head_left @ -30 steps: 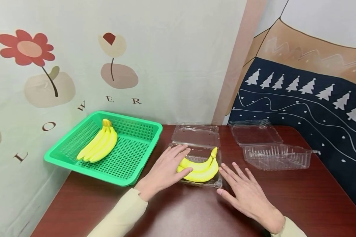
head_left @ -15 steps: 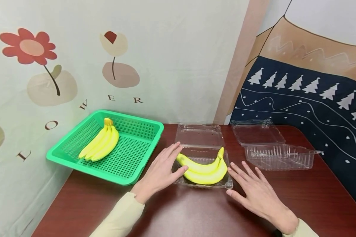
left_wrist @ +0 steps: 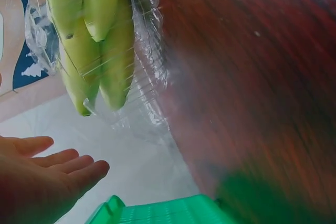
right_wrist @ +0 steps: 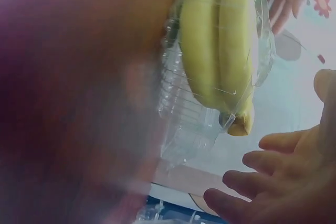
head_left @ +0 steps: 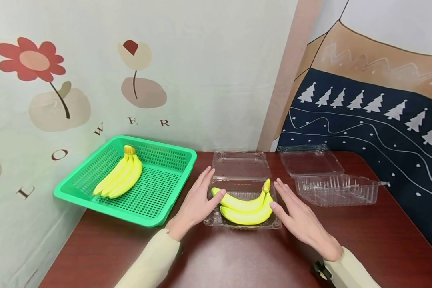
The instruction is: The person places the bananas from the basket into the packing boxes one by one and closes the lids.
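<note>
A bunch of yellow bananas (head_left: pixel 246 208) lies in the base of a clear plastic clamshell box (head_left: pixel 243 227), its stem pointing up at the right. The box's lid (head_left: pixel 240 165) is folded back toward the wall. My left hand (head_left: pixel 196 202) is at the box's left side, fingers straight and thumb toward the banana tips. On the opposite side is my right hand (head_left: pixel 302 218), fingers extended, its thumb overlapping the bananas' right end in the head view. Both wrist views show the bananas (left_wrist: pixel 94 40) through the clear wall, with the left fingers (left_wrist: pixel 79 169) and right fingers (right_wrist: pixel 257 166) apart from it.
A green plastic basket (head_left: pixel 180 188) with another banana bunch (head_left: pixel 120 174) stands on the left of the dark red table (head_left: pixel 223 264). At the right sits a second clear clamshell box (head_left: pixel 336 192), lid raised back. Printed cloths (head_left: pixel 216 80) hang behind the table.
My right hand has moved up and inward along the box's right side. My left hand has drawn back from over the bananas to the box's left edge, uncovering the banana tips.
</note>
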A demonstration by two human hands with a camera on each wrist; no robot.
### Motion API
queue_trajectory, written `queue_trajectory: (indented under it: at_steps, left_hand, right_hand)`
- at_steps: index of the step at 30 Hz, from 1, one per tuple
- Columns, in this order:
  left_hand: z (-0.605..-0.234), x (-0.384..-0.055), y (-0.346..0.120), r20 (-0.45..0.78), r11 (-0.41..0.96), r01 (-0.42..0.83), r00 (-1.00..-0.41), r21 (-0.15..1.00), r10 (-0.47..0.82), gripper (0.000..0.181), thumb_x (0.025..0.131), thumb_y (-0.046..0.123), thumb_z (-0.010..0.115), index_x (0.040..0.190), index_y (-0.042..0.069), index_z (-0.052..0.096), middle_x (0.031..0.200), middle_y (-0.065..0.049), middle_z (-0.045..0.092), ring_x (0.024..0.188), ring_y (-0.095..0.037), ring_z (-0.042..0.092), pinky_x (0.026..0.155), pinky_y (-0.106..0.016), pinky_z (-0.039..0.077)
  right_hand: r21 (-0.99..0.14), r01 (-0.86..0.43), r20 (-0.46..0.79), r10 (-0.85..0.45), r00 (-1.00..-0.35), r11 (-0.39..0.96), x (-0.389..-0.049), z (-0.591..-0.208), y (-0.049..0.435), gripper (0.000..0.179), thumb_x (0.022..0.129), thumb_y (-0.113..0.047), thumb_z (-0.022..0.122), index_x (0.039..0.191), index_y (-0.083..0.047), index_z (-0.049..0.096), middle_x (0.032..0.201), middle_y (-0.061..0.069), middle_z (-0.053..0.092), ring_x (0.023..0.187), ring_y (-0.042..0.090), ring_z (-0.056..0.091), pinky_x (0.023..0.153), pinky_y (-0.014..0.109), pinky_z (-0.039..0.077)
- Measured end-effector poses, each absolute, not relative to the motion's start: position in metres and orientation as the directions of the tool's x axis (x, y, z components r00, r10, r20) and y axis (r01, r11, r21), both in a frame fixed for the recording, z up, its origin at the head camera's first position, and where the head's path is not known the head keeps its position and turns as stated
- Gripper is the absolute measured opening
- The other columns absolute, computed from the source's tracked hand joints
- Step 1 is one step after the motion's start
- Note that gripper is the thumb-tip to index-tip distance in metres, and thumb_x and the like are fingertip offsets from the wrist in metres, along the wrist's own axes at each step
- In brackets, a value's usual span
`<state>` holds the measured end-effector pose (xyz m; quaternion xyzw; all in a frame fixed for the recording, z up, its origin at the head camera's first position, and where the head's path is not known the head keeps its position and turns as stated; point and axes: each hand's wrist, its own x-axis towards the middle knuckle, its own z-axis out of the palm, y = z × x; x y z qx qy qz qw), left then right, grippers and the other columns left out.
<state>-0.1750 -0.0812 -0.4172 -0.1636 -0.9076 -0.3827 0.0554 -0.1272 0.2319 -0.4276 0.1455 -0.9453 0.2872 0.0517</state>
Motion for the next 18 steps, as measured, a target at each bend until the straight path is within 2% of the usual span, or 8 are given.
queue_trajectory:
  at_steps: [6, 18]
  left_hand:
    - [-0.418, -0.183, -0.076, 0.183, 0.638, 0.290, -0.956, 0.714, 0.230, 0.084, 0.098, 0.055, 0.058, 0.163, 0.009, 0.031, 0.171, -0.004, 0.023, 0.155, -0.028, 0.027, 0.120, -0.056, 0.030]
    - [-0.429, -0.201, -0.076, 0.099, 0.594, 0.180, -0.981, 0.784, 0.165, 0.083, 0.101, 0.051, 0.057, 0.162, 0.003, 0.030, 0.169, -0.016, 0.026, 0.154, -0.035, 0.026, 0.123, -0.052, 0.025]
  right_hand:
    - [-0.616, -0.243, 0.147, -0.193, -0.970, 0.750, -0.142, -0.425, 0.226, 0.071, 0.107, -0.052, 0.045, 0.165, -0.014, 0.029, 0.171, 0.008, 0.024, 0.154, 0.035, 0.028, 0.118, 0.062, 0.030]
    - [-0.716, -0.167, 0.088, -0.150, -0.985, 0.678, -0.164, -0.426, 0.218, 0.072, 0.109, -0.053, 0.040, 0.164, -0.008, 0.028, 0.169, 0.016, 0.024, 0.153, 0.038, 0.027, 0.120, 0.062, 0.025]
